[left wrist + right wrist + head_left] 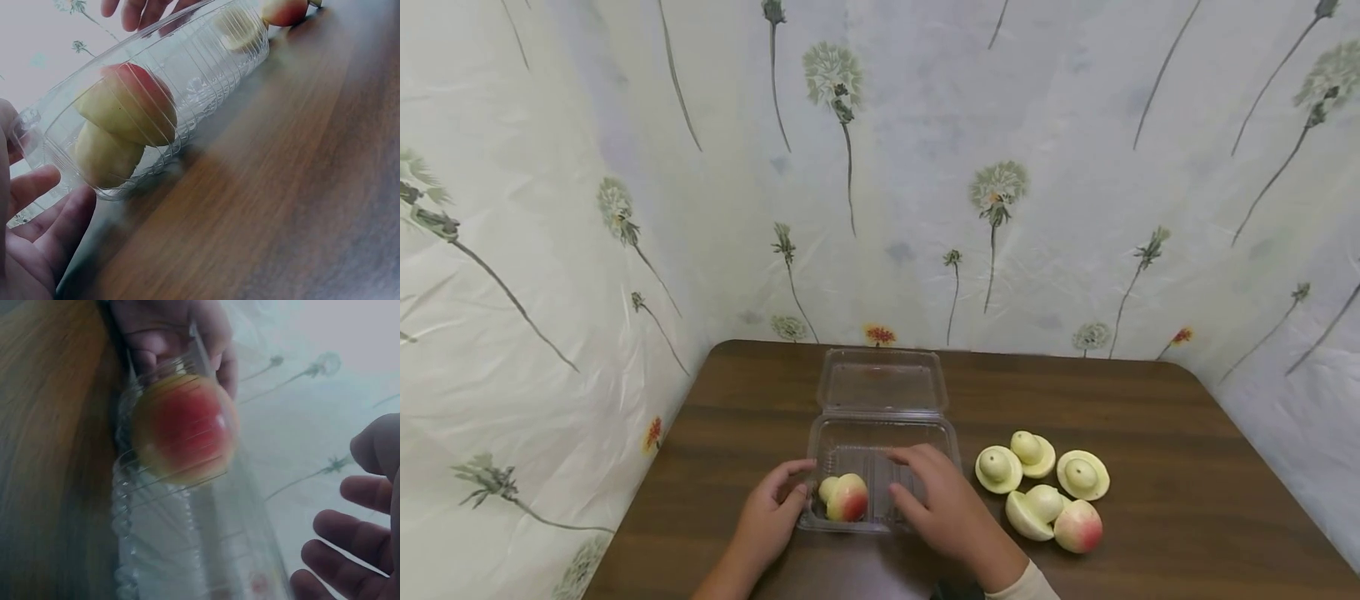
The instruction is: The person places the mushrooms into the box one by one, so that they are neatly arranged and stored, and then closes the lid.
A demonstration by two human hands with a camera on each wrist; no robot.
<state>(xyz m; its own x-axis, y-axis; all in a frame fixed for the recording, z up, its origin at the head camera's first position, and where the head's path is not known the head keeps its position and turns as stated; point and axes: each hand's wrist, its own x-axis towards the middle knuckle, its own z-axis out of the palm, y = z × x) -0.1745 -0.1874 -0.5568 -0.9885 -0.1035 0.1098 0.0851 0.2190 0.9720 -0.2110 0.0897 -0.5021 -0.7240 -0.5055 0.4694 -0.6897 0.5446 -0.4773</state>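
Note:
A clear hinged plastic container sits on the table with its lid laid back. In its left half lies a yellow-green, red-blushed piece like a peach, a smaller pale lobe beside it. My left hand holds the container's left end, thumb and fingers around the rim; the left wrist view shows fingers against the clear wall. Over the right half hovers my right hand, fingers spread and relaxed, holding nothing. In the right wrist view its fingers stand apart from the container wall.
Several pale pieces, such as a disc with a round knob, lie right of the container on the brown wooden table. Nearest the front among them is a red-blushed round piece. Dandelion-printed sheeting rises behind the table and along its sides.

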